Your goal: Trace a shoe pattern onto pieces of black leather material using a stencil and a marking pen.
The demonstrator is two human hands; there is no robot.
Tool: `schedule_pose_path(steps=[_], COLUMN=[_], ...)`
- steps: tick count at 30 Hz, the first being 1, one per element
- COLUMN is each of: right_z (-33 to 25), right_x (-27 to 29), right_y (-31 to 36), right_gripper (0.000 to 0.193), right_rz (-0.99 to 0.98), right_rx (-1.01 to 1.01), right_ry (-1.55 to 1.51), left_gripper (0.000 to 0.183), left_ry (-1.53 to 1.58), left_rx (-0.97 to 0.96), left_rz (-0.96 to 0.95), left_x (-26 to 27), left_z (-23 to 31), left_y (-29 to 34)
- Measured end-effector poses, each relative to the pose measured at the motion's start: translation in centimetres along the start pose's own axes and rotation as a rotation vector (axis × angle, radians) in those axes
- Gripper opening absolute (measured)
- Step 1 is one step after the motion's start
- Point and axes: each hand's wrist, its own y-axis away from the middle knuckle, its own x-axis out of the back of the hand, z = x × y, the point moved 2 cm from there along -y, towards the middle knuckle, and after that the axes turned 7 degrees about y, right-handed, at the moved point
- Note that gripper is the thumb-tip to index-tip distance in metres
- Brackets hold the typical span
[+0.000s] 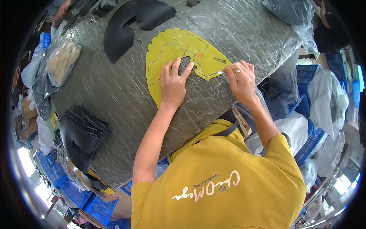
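Note:
A yellow pattern template with a scalloped edge, narrow slots and a cut-out lies flat on the dark table. My left hand rests on it with fingers spread, the fingertips beside the cut-out. In my right hand is a slim silver pen, pinched between thumb and fingers. Its tip meets the template's right-hand edge. Whether a piece lies beneath the template, I cannot tell. Beyond it sits a curved black piece of sheet material.
A stack of black cut pieces stands at the table's left edge. Nearby is a clear bag of beige pieces. Blue crates and plastic bags crowd the right side. Other people's arms show at both far corners.

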Motion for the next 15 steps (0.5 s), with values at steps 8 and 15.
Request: schedule_pose_path(steps=[8,15], right_z=[1.3,1.2], right_x=[0.7,0.4], right_y=[-0.2,0.0], right_gripper=[0.016,0.015], right_rz=[0.083,0.065], right_rx=[-0.031,-0.040], right_ry=[0.014,-0.020], left_gripper=[0.057,0.057], left_ry=[-0.014,-0.011], left_rx=[-0.014,-0.009], left_rz=[0.015,0.002], left_x=[0.3,0.3], left_z=[0.1,0.3], left_y=[0.0,-0.1])
